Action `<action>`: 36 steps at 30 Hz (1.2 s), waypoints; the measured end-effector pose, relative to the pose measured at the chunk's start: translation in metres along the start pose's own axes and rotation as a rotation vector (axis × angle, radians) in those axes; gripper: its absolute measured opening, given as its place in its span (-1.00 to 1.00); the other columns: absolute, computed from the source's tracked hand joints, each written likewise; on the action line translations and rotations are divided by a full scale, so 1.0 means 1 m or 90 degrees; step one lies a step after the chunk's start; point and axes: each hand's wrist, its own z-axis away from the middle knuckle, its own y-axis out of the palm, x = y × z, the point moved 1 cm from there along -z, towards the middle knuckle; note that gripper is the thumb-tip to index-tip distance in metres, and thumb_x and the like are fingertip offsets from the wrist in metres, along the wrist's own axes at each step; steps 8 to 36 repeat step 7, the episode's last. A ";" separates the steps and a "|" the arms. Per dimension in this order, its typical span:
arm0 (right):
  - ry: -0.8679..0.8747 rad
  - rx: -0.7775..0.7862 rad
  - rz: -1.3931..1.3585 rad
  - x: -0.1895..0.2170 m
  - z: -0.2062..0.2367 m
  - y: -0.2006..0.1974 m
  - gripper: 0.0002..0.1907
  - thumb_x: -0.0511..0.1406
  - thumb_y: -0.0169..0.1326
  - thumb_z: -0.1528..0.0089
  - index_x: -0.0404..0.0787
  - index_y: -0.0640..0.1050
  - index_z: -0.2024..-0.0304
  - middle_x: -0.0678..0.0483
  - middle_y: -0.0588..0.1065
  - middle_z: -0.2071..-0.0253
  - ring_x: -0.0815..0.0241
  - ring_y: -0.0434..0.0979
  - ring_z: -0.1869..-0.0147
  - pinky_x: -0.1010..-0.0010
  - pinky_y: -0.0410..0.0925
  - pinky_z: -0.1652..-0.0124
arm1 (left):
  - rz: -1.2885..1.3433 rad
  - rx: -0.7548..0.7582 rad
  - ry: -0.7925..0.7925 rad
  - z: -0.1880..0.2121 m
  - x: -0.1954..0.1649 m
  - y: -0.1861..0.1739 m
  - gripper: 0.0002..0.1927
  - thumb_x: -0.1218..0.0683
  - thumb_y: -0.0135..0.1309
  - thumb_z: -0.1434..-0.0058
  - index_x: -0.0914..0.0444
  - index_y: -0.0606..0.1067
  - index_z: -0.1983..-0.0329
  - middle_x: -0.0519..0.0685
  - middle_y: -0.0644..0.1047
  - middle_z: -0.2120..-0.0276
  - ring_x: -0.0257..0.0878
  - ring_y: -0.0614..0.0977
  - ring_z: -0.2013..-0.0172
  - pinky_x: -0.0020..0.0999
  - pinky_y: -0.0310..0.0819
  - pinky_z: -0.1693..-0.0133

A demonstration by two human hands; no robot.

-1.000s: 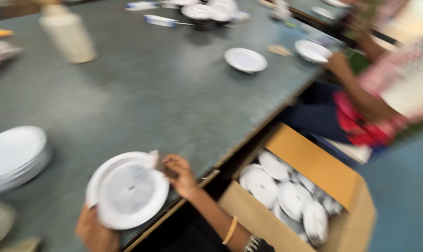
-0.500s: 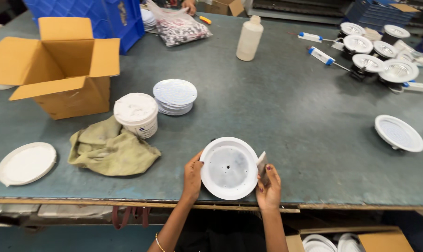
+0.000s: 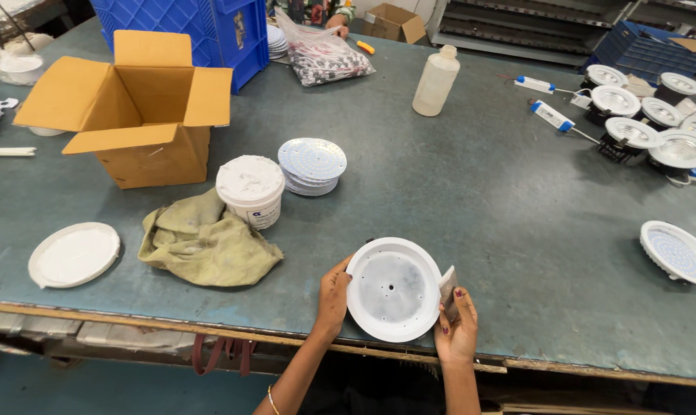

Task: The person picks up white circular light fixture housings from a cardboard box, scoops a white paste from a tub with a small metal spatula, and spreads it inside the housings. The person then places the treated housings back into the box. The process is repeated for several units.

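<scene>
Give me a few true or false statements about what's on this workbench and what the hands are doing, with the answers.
1. Both hands hold the round white housing. True: left hand and right hand grip its edges.
2. The cardboard box is taped shut. False: its flaps are open.
3. The white tub sits beside the rag. True.
4. The plastic bottle lies on its side. False: it stands upright.
5. The loose white lid covers the tub. False: it lies apart, left of the rag.
</scene>
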 end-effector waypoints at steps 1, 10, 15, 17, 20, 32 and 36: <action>0.011 -0.011 0.008 -0.002 -0.001 0.001 -0.86 -0.25 0.10 -0.31 -0.15 0.51 0.13 0.10 0.55 0.25 0.42 0.46 0.42 0.72 0.13 0.65 | -0.008 0.000 0.000 0.001 0.003 0.002 -0.49 0.21 -0.24 -0.27 0.41 0.49 -0.25 0.09 0.65 0.12 -0.27 0.63 0.24 -0.42 0.55 0.15; 0.020 -0.126 0.040 -0.008 0.003 -0.008 -0.85 -0.30 0.14 -0.27 -0.07 0.51 0.10 0.27 0.52 0.24 0.49 0.49 0.34 0.71 0.19 0.56 | -0.181 -0.036 0.065 0.011 0.004 -0.004 -0.57 0.08 -0.12 -0.41 0.40 0.50 -0.22 0.11 0.60 -0.06 -0.15 0.59 -0.04 -0.24 0.42 -0.12; 0.020 -0.126 0.040 -0.008 0.003 -0.008 -0.85 -0.30 0.14 -0.27 -0.07 0.51 0.10 0.27 0.52 0.24 0.49 0.49 0.34 0.71 0.19 0.56 | -0.181 -0.036 0.065 0.011 0.004 -0.004 -0.57 0.08 -0.12 -0.41 0.40 0.50 -0.22 0.11 0.60 -0.06 -0.15 0.59 -0.04 -0.24 0.42 -0.12; 0.020 -0.126 0.040 -0.008 0.003 -0.008 -0.85 -0.30 0.14 -0.27 -0.07 0.51 0.10 0.27 0.52 0.24 0.49 0.49 0.34 0.71 0.19 0.56 | -0.181 -0.036 0.065 0.011 0.004 -0.004 -0.57 0.08 -0.12 -0.41 0.40 0.50 -0.22 0.11 0.60 -0.06 -0.15 0.59 -0.04 -0.24 0.42 -0.12; 0.020 -0.126 0.040 -0.008 0.003 -0.008 -0.85 -0.30 0.14 -0.27 -0.07 0.51 0.10 0.27 0.52 0.24 0.49 0.49 0.34 0.71 0.19 0.56 | -0.181 -0.036 0.065 0.011 0.004 -0.004 -0.57 0.08 -0.12 -0.41 0.40 0.50 -0.22 0.11 0.60 -0.06 -0.15 0.59 -0.04 -0.24 0.42 -0.12; 0.020 -0.126 0.040 -0.008 0.003 -0.008 -0.85 -0.30 0.14 -0.27 -0.07 0.51 0.10 0.27 0.52 0.24 0.49 0.49 0.34 0.71 0.19 0.56 | -0.181 -0.036 0.065 0.011 0.004 -0.004 -0.57 0.08 -0.12 -0.41 0.40 0.50 -0.22 0.11 0.60 -0.06 -0.15 0.59 -0.04 -0.24 0.42 -0.12; 0.020 -0.126 0.040 -0.008 0.003 -0.008 -0.85 -0.30 0.14 -0.27 -0.07 0.51 0.10 0.27 0.52 0.24 0.49 0.49 0.34 0.71 0.19 0.56 | -0.181 -0.036 0.065 0.011 0.004 -0.004 -0.57 0.08 -0.12 -0.41 0.40 0.50 -0.22 0.11 0.60 -0.06 -0.15 0.59 -0.04 -0.24 0.42 -0.12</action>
